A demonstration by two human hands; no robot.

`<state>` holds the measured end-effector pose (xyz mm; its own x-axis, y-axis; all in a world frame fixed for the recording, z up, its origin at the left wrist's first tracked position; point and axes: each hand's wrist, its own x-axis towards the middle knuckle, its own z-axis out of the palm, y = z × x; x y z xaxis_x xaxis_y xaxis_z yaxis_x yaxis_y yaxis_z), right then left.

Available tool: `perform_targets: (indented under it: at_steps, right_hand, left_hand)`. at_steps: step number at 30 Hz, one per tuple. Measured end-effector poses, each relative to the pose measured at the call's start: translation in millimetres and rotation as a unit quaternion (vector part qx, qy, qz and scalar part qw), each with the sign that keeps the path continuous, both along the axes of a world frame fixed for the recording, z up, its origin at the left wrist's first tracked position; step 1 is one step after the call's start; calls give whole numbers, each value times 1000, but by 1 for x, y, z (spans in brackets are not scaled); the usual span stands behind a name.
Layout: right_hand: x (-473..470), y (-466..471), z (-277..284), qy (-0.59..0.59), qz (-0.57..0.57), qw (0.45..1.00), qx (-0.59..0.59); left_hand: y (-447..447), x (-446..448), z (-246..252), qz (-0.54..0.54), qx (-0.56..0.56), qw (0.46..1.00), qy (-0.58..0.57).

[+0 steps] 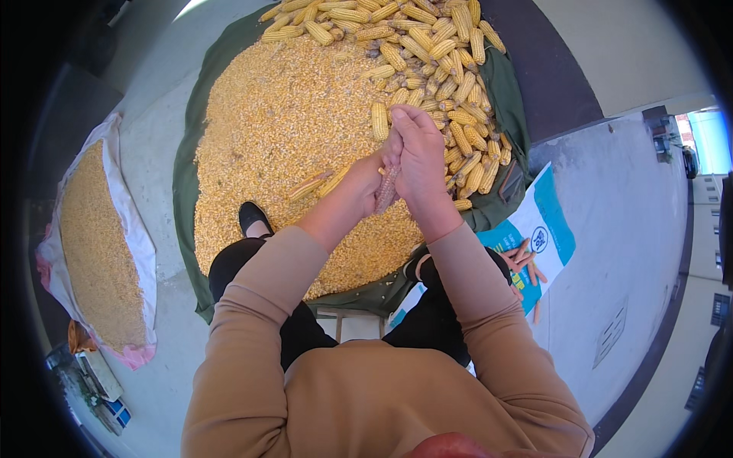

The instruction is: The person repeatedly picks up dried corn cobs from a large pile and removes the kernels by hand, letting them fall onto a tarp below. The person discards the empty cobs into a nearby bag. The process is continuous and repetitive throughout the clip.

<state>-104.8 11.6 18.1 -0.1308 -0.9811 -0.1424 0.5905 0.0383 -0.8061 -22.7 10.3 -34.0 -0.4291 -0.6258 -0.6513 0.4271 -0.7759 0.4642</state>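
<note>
My left hand (369, 182) and my right hand (421, 151) meet around one corn cob (387, 186). Its lower end sticks out between them, reddish and mostly bare, with a yellow kernel by my left fingers. The upper part is hidden in my grip. Beneath them spreads a wide heap of loose yellow kernels (275, 120) on a dark green cloth (186, 189). Partly stripped ears (309, 185) lie on the kernels just left of my left forearm. Beyond my right hand, many whole ears of corn (461, 137) are piled along the heap's far and right side.
At right, a blue and white printed sack (544, 229) bears several stripped reddish cobs (524, 257). A white sheet (129, 212) holds more grain (97, 246) on the concrete floor (166, 143) at left. My black shoe (253, 217) rests on the kernels. A stool (352, 323) shows between my legs.
</note>
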Motion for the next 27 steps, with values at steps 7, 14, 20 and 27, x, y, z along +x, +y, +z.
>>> perform_targets:
  at_steps: [7, 14, 20, 27]
  right_hand:
    - [-11, -6, 3, 30, -32, 999, 20]
    - [-8, -7, -1, 31, -59, 996, 51]
    - [-9, -2, 3, -34, 50, 998, -3]
    - [-22, 3, 17, -71, 154, 984, -50]
  left_hand:
    - [6, -5, 39, 52, 28, 998, -14]
    - [20, -4, 6, -25, -213, 964, -159]
    - [9, 2, 8, -77, -88, 989, -90]
    - [11, 6, 3, -28, 28, 998, 48]
